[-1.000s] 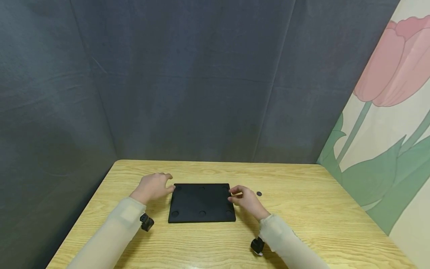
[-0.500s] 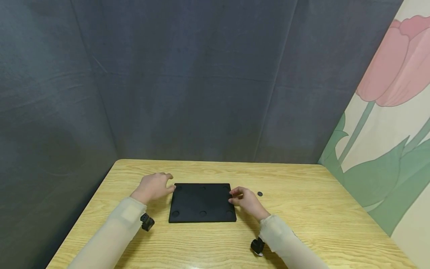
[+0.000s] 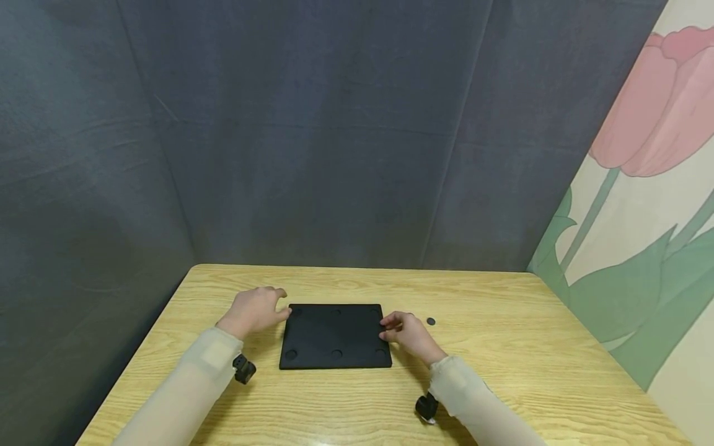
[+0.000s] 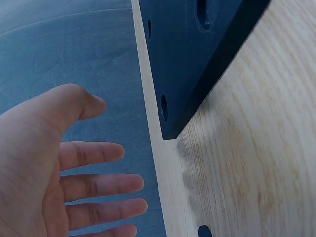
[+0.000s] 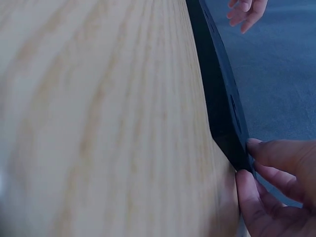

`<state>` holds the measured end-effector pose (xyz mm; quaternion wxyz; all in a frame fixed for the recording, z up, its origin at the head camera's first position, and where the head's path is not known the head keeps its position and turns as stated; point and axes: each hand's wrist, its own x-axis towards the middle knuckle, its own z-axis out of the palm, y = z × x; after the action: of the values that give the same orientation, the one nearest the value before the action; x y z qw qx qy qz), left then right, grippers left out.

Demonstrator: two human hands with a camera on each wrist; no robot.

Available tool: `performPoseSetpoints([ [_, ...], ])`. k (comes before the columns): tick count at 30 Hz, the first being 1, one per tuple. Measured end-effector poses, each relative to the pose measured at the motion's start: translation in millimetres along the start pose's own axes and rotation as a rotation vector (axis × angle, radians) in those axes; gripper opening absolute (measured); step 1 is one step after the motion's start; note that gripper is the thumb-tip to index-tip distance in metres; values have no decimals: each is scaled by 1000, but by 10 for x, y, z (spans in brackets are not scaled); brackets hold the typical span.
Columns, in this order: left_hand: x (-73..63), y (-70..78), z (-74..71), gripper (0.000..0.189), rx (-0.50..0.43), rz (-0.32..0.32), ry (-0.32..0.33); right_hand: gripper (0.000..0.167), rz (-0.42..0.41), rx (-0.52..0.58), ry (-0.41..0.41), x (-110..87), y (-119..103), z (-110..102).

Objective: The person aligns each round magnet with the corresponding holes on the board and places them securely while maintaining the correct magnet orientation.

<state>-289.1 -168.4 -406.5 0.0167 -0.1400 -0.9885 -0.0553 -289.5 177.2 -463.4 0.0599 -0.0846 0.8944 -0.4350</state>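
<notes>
A flat black rectangular board (image 3: pixel 336 334) with several round recesses lies on the wooden table. Beside its far left corner, my left hand (image 3: pixel 253 311) hovers with fingers spread; the left wrist view shows this hand (image 4: pixel 74 163) apart from the board (image 4: pixel 192 54). At the board's right edge is my right hand (image 3: pixel 409 334). In the right wrist view, the thumb and fingers of that hand (image 5: pixel 284 182) pinch the edge of the board (image 5: pixel 217 94) near a corner. A small dark disc (image 3: pixel 431 321) lies on the table beyond my right hand.
The light wooden table (image 3: pixel 502 347) reaches back to a dark curtain (image 3: pixel 334 155). A tulip-patterned cloth (image 3: pixel 630 248) hangs along the right side. In the left wrist view, a small dark round piece (image 4: pixel 205 231) is cut off by the bottom border.
My right hand has shifted very slightly toward me along the board's right edge. The left hand, the board and the disc stay in about the same places.
</notes>
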Motion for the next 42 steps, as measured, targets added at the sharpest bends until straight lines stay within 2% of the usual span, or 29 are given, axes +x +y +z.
performPoseSetpoints([
  [15,-34,-14,-18,46,1,-9,1,22,34,32,-11,52,-2,43],
  [21,-64,-29,-75,46,-11,-6,5,21,47,40,-15,48,-12,47],
  [26,-99,-52,-216,46,-76,-4,30,21,43,36,-11,39,-21,29],
  [31,-158,-88,-432,48,-177,-2,56,21,46,31,-8,28,-20,0],
  [37,-313,-176,-702,49,-332,-1,134,22,51,45,-19,10,-46,-24],
  [42,-445,-304,-835,55,-452,0,189,22,49,38,-25,14,-37,-26],
])
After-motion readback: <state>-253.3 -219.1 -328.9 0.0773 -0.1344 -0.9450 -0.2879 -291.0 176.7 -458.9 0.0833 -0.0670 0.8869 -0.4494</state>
